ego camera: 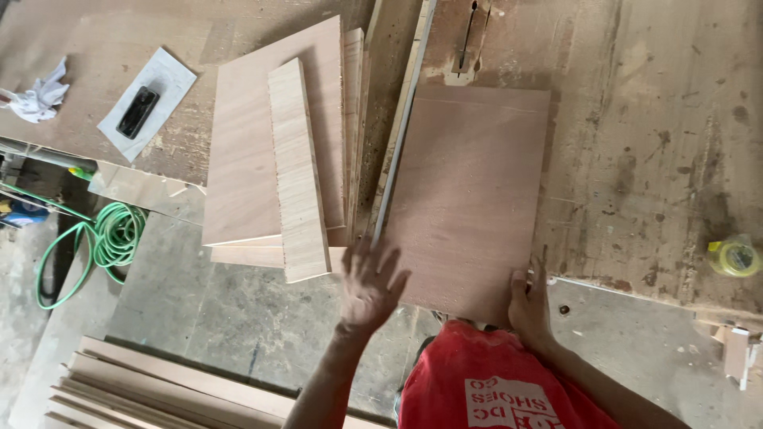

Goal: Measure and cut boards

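Your left hand lies flat with fingers spread on the near left corner of the plywood panel, while your right hand curls around its near right corner, gripping the edge. The panel rests flat on the desk, its left edge against a thin metal rail — its far edge sits just short of the saw slot. Left of the rail, stacked boards overhang the desk.

I see dark phone, screen black, lying on pale grey rectangular sheet, upper left of bench. I spot white printed patch on red shirt, bottom centre.
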